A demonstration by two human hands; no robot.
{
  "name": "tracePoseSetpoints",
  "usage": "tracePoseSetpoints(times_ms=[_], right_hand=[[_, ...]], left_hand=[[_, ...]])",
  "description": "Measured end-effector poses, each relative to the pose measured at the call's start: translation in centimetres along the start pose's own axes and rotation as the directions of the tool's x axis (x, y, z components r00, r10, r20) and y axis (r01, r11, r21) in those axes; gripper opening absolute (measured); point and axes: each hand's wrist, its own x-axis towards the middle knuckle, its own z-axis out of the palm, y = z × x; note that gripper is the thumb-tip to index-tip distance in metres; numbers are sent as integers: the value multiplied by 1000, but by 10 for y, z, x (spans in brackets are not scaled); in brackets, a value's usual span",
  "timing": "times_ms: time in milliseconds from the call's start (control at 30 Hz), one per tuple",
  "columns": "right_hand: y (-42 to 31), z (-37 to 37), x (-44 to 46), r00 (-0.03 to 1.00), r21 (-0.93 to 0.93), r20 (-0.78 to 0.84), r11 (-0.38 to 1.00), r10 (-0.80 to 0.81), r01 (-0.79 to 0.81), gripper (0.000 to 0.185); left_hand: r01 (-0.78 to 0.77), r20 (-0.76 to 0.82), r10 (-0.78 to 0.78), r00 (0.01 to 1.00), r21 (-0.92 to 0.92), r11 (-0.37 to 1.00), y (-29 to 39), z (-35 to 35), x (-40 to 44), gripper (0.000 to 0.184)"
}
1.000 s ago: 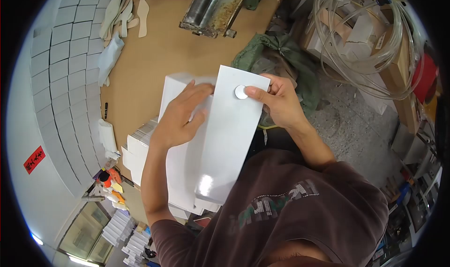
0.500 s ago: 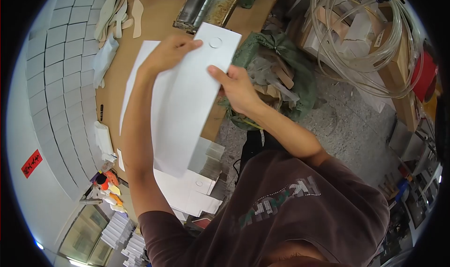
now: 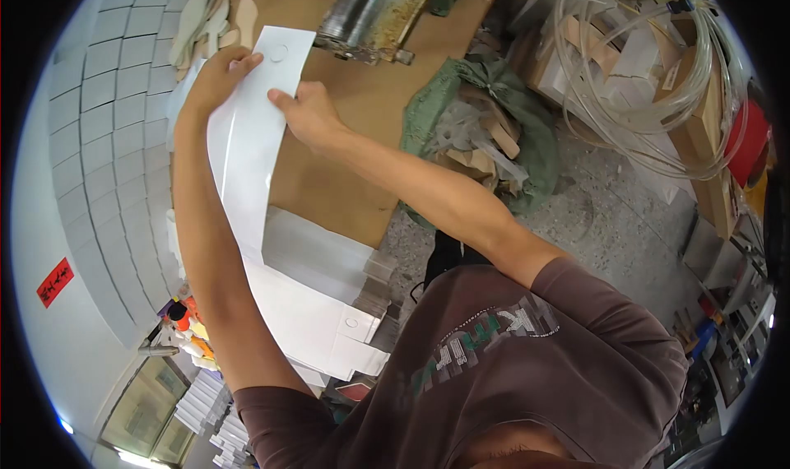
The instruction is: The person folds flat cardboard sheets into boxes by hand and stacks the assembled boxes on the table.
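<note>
A long, glossy white card sheet point(image 3: 255, 115) with a small circle mark near its far end is held up over the table. My left hand point(image 3: 220, 78) grips its left edge near that end, thumb on top. On the right edge, my right hand point(image 3: 311, 117) pinches it with the thumb above; the fingers beneath are hidden. The sheet's near end hangs over a pile of flat white box blanks point(image 3: 304, 313), one of which shows a similar circle. Beside that pile lies a stack of sheets under clear film point(image 3: 325, 251).
A metal roller machine point(image 3: 370, 20) stands at the table's point(image 3: 329, 193) far end. Shoe-sole-shaped pieces point(image 3: 193, 25) lie by the wall of stacked white boxes point(image 3: 99, 99). A green sack of scraps point(image 3: 527, 164) is right of the table, near coiled clear tubing point(image 3: 576, 82).
Both hands have moved left with the white card sheet, away from the roller machine. The table surface and film-covered stack show more now.
</note>
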Motion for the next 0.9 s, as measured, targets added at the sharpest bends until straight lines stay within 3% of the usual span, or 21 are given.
tracePoseSetpoints(times_ms=[33, 67, 133, 200, 233, 267, 300, 333, 367, 433, 500, 567, 600, 633, 700, 733, 767, 800, 833, 867, 900], right_hand=[[-11, 0, -17, 997, 48, 77, 999, -1, -2, 28], [-25, -4, -39, 987, 94, 159, 996, -4, -11, 29], [-39, -13, -76, 970, 206, 245, 977, 9, -61, 28], [-37, -30, -104, 957, 339, 290, 933, 22, -124, 28], [-34, -40, -115, 942, 400, 336, 904, 7, -149, 28], [-33, -49, -128, 943, 430, 333, 890, -4, -149, 30], [-33, -56, -141, 942, 456, 334, 877, -11, -152, 31], [-33, -60, -156, 944, 461, 331, 874, -8, -154, 33], [-29, -62, -171, 942, 460, 335, 874, -9, -155, 35], [-11, -70, -199, 941, 442, 338, 883, -3, -157, 37], [21, -92, -219, 946, 398, 323, 903, 26, -160, 37], [26, -114, -244, 892, 159, 403, 944, 206, -290, 39], [21, -125, -257, 809, -74, 453, 920, 375, -384, 41], [18, -131, -268, 716, -301, 445, 843, 538, -446, 44], [-50, -103, -311, 807, -677, 406, 735, 428, -50, 46], [-86, -90, -337, 845, -807, 394, 576, 362, 130, 47], [-113, -87, -342, 865, -713, 492, 525, -96, 464, 56], [-142, -83, -338, 673, -614, 526, 314, -521, 724, 66], [-177, -67, -328, 336, -576, 542, -49, -770, 816, 79], [-200, -63, -309, 216, -642, 497, -188, -840, 744, 82], [-212, -67, -300, 236, -638, 451, -126, -861, 759, 81]], left_hand=[[-205, -275, 251, 928, 186, 961, 10, -6, -22, 42], [-328, -464, 506, 727, 413, 850, 24, -9, -51, 41], [-113, -702, 367, 611, 382, 917, 102, -6, -158, 34], [-41, -843, -19, 537, -48, 998, 131, 48, -268, 8], [-87, -618, -120, 777, -295, 951, 141, 70, -295, 21], [41, -268, -219, 938, -542, 839, 150, 93, -323, 39], [259, 72, -277, 958, -626, 736, 159, 116, -351, 57], [104, -65, -355, 933, -893, 437, 138, 155, -354, 65], [-140, -165, -463, 871, -986, 88, 111, 190, -354, 78], [-663, -439, -579, 687, -704, -253, 103, 150, -357, 92], [-841, -539, -671, 510, -476, -257, 89, 110, -375, 76], [-776, -574, -718, 393, -627, 77, 57, 94, -386, 64], [-697, -597, -727, 341, -679, 230, 45, 87, -388, 57], [-737, -662, -632, 403, -644, 204, 38, 78, -394, 52], [-803, -775, -387, 500, -582, 127, 35, 53, -395, 41], [-804, -812, -334, 479, -558, 206, 45, 35, -392, 32], [-755, -801, -252, 543, -597, 272, 52, 21, -391, 32], [-701, -774, -165, 611, -626, 341, 58, 9, -391, 33], [-647, -732, -73, 678, -641, 413, 69, -2, -387, 33], [-611, -718, -45, 695, -622, 489, 90, -12, -381, 33], [-596, -695, -12, 719, -624, 505, 110, -19, -375, 33]])
